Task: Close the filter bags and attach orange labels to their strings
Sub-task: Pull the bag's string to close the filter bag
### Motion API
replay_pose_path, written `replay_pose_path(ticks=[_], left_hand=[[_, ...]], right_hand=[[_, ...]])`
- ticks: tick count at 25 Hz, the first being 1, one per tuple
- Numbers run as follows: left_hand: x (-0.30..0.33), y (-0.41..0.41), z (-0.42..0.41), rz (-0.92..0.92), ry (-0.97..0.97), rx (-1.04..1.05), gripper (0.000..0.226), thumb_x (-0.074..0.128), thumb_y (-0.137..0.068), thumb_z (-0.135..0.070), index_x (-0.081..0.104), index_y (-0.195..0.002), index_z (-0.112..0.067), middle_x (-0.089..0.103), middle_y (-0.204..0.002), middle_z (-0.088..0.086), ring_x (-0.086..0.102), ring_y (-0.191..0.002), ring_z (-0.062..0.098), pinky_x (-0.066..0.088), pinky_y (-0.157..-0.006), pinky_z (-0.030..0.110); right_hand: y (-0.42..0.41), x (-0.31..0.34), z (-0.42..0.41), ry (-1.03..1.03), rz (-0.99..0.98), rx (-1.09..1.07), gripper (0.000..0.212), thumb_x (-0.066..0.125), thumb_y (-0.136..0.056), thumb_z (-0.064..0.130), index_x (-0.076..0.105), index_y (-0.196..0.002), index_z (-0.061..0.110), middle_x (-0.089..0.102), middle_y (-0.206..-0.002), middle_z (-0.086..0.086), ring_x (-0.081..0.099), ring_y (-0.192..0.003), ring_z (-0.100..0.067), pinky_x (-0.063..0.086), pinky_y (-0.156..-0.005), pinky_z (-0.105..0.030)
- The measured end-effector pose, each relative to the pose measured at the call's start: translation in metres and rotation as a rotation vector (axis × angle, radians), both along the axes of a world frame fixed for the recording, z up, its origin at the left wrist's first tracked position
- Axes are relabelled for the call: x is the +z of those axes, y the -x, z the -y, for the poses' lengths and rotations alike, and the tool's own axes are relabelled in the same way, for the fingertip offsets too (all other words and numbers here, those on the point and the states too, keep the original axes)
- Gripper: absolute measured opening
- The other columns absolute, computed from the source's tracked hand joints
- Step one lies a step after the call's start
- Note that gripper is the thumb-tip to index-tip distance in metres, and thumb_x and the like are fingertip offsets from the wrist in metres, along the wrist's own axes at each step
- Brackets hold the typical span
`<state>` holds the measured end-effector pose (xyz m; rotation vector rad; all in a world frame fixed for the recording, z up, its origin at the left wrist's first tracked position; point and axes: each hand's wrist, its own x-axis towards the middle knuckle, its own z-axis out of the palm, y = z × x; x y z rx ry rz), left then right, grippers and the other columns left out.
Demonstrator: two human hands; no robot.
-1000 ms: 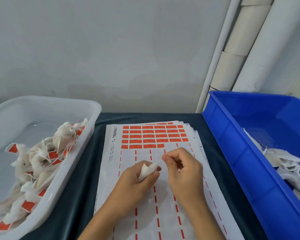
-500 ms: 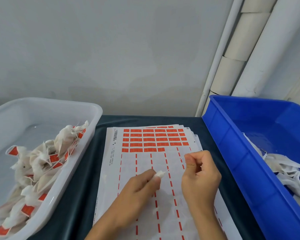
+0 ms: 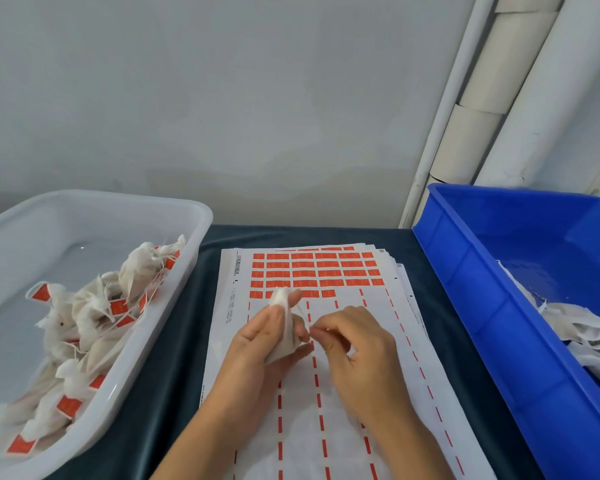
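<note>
Since half a second ago the right hand (image 3: 355,344) has swung back in from the sheet's right side to meet the left hand (image 3: 267,341), and the filter bag (image 3: 284,327) now stands taller in the left hand's grip, its gathered top poking above the fingers. The left hand holds the bag between thumb and fingers; the right hand's fingertips are pinched together just beside the bag's lower edge, though whether a string lies between them is too fine to tell.

Both hands hover over the label sheet (image 3: 326,271), whose far end carries rows of orange labels (image 3: 302,265); small print and a barcode run along its left margin, too small to read. Nearer rows are peeled, leaving only red dashes.

The sheet lies on a dark cloth (image 3: 174,341), with bare strips between it and the white tub (image 3: 187,216) on the left and the blue bin (image 3: 465,306) on the right. The tub holds finished bags (image 3: 94,306) with orange tags; the bin holds white bags (image 3: 575,327), cut off by the frame edge.
</note>
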<state>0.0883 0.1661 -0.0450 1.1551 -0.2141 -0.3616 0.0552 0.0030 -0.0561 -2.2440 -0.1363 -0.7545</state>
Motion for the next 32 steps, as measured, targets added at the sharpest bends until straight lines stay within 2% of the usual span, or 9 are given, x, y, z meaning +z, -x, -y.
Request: replay_pose_path(ticks=[2, 4, 7, 9, 12, 15, 18, 27, 32], left_hand=[[-0.003, 0.000, 0.004, 0.048, -0.114, 0.049, 0.049, 0.064, -0.092, -0.064, 0.077, -0.095, -0.016, 0.069, -0.133, -0.016, 0.065, -0.125, 0.010, 0.060, -0.093, 0.032], [-0.005, 0.000, 0.007, 0.077, -0.176, 0.075, 0.043, 0.058, -0.096, -0.056, 0.078, -0.094, -0.019, 0.069, -0.133, -0.020, 0.068, -0.122, 0.011, 0.061, -0.094, 0.036], [-0.003, 0.004, 0.012, 0.219, -0.359, 0.083, 0.037, 0.052, -0.103, -0.053, 0.077, -0.090, -0.028, 0.077, -0.098, -0.008, 0.073, -0.091, 0.010, 0.059, -0.082, 0.028], [-0.004, 0.006, 0.013, 0.319, -0.483, 0.046, 0.040, 0.051, -0.104, -0.053, 0.068, -0.079, -0.027, 0.067, -0.077, -0.002, 0.062, -0.072, 0.015, 0.054, -0.071, 0.028], [-0.004, 0.007, 0.011, 0.364, -0.530, -0.072, 0.031, 0.052, -0.098, -0.044, 0.060, -0.075, -0.025, 0.054, -0.068, -0.009, 0.047, -0.064, 0.005, 0.041, -0.063, 0.018], [-0.008, 0.005, 0.011, 0.413, -0.664, 0.010, 0.025, 0.060, -0.101, -0.030, 0.061, -0.078, -0.022, 0.056, -0.067, -0.008, 0.046, -0.060, 0.002, 0.040, -0.058, 0.017], [-0.008, 0.008, 0.016, 0.432, -0.684, 0.118, 0.025, 0.064, -0.100, -0.022, 0.064, -0.077, -0.032, 0.064, -0.069, -0.014, 0.055, -0.062, 0.001, 0.044, -0.058, 0.013], [-0.010, 0.013, 0.021, 0.421, -0.802, 0.215, 0.016, 0.067, -0.096, -0.024, 0.067, -0.084, -0.034, 0.068, -0.080, -0.021, 0.063, -0.078, 0.003, 0.047, -0.063, 0.010], [-0.010, 0.012, 0.024, 0.423, -0.819, 0.281, 0.018, 0.064, -0.100, -0.025, 0.067, -0.086, -0.036, 0.068, -0.085, -0.027, 0.063, -0.085, -0.001, 0.046, -0.067, 0.007]], right_hand=[[0.002, -0.001, -0.001, 0.078, 0.030, 0.056, 0.006, 0.068, -0.097, 0.024, 0.072, -0.092, 0.022, 0.067, -0.092, 0.013, 0.059, -0.087, -0.005, 0.050, -0.081, -0.012], [0.004, 0.000, -0.001, 0.109, 0.089, 0.079, 0.007, 0.067, -0.098, 0.023, 0.071, -0.093, 0.020, 0.067, -0.092, 0.010, 0.058, -0.087, -0.007, 0.052, -0.080, -0.017], [0.005, 0.003, -0.004, 0.111, 0.192, 0.089, 0.004, 0.066, -0.099, 0.021, 0.065, -0.095, 0.020, 0.063, -0.095, 0.010, 0.056, -0.092, -0.006, 0.050, -0.084, -0.015], [0.004, 0.004, -0.003, 0.074, 0.206, 0.062, 0.005, 0.061, -0.102, 0.021, 0.063, -0.097, 0.021, 0.063, -0.104, 0.011, 0.057, -0.101, -0.005, 0.047, -0.091, -0.012], [0.003, 0.003, -0.002, -0.116, 0.057, 0.073, 0.006, 0.060, -0.102, 0.021, 0.066, -0.099, 0.021, 0.067, -0.101, 0.017, 0.066, -0.099, -0.006, 0.054, -0.084, -0.017], [0.004, 0.000, -0.004, -0.149, 0.016, 0.065, 0.004, 0.063, -0.098, 0.022, 0.067, -0.096, 0.022, 0.067, -0.089, 0.019, 0.067, -0.089, -0.007, 0.053, -0.076, -0.013], [0.003, 0.000, -0.005, -0.176, -0.003, 0.056, 0.004, 0.064, -0.099, 0.025, 0.066, -0.096, 0.025, 0.067, -0.090, 0.021, 0.067, -0.091, -0.007, 0.052, -0.078, -0.011], [0.003, 0.000, -0.005, -0.268, -0.120, 0.039, 0.016, 0.068, -0.099, 0.019, 0.065, -0.093, 0.033, 0.069, -0.091, 0.023, 0.069, -0.093, -0.005, 0.053, -0.077, -0.011], [0.003, 0.001, -0.007, -0.317, -0.139, 0.037, 0.007, 0.063, -0.098, 0.035, 0.065, -0.092, 0.036, 0.070, -0.090, 0.022, 0.069, -0.093, -0.006, 0.053, -0.076, -0.012]])
